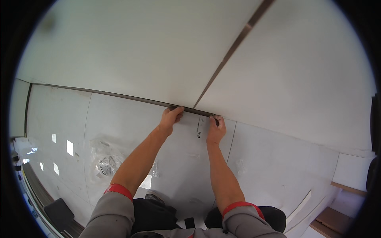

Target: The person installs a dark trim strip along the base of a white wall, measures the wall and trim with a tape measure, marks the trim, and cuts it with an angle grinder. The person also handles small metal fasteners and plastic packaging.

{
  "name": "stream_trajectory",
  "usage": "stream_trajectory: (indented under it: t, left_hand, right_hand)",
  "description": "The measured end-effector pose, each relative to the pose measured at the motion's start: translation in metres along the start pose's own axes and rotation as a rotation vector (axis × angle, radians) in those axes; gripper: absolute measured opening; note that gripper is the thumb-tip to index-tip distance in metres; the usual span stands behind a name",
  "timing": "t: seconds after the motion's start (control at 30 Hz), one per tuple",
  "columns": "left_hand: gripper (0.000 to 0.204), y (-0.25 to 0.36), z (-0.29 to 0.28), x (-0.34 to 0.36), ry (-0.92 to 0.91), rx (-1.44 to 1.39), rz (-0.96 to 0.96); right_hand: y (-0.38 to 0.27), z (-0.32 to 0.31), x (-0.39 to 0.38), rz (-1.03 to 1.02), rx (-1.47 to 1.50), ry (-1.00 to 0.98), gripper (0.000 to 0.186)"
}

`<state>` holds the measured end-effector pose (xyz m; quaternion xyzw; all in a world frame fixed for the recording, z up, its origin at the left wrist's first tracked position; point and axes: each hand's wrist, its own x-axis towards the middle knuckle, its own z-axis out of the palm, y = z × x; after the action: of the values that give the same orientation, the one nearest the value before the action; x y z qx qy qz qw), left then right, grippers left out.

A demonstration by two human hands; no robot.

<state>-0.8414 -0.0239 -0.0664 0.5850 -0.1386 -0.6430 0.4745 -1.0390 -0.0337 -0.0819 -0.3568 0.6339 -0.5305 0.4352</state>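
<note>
Strip [127,96], dark and narrow, runs along the foot of the white wall [119,47], from the upper left of the frame to the centre. At the centre the left hand [172,118] pinches it between thumb and curled fingers. Just right of centre, the right hand [216,130] pinches a small dark piece [216,122] at the strip's right end (whether it belongs to the strip, I cannot tell). A dark seam [226,57] climbs the wall toward the top right, its lower end meeting the strip between the hands. Dark markings [199,129] show on the pale floor [119,119] just below. Crumpled clear plastic [105,162] lies left of the left forearm, and brown boards [335,221] sit at the lower right.
</note>
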Motion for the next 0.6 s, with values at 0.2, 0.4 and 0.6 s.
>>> stream_trajectory:
  t: [0.2, 0.4, 0.6]
  left_hand:
    - [0.019, 0.000, 0.003, -0.001, 0.009, -0.018, 0.028]
    - [0.020, 0.000, -0.005, 0.004, -0.080, -0.021, 0.041]
    - [0.017, 0.005, 0.003, -0.004, 0.006, -0.037, 0.033]
  right_hand:
    - [0.002, 0.003, -0.001, 0.023, -0.016, 0.031, 0.001]
    - [0.005, -0.011, 0.005, -0.019, -0.059, -0.079, 0.008]
    - [0.007, -0.010, 0.002, -0.034, -0.074, -0.070, 0.009]
